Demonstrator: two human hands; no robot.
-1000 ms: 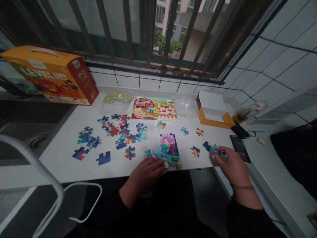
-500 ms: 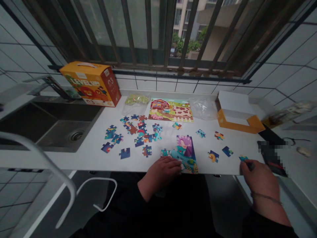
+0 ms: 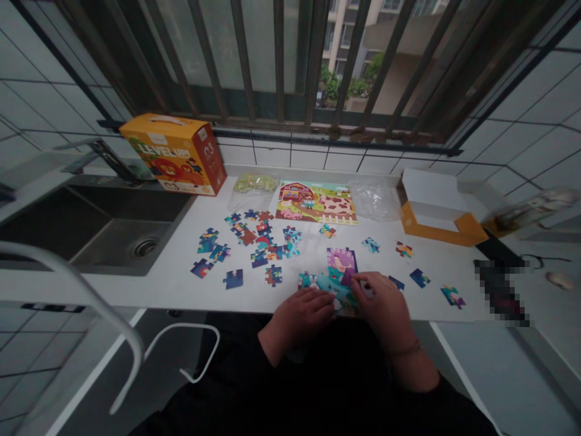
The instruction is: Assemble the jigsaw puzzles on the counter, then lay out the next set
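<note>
White surface (image 3: 154, 290) beneath a barred window (image 3: 272, 60), seen from above. Relative to the part-built jigsaw (image 3: 329, 284) at the surface's near edge, a steel sink (image 3: 122, 242) lies at 9 o'clock, an orange box (image 3: 175, 154) at 10 o'clock, and a finished farm jigsaw (image 3: 315, 203) at 12 o'clock. Left hand (image 3: 302, 315) rests flat and open on the jigsaw's near side; right hand (image 3: 384, 306) pinches a blurred piece (image 3: 366, 289) over it. Loose pieces (image 3: 233, 278) lie scattered at 9 and 3 o'clock.
</note>
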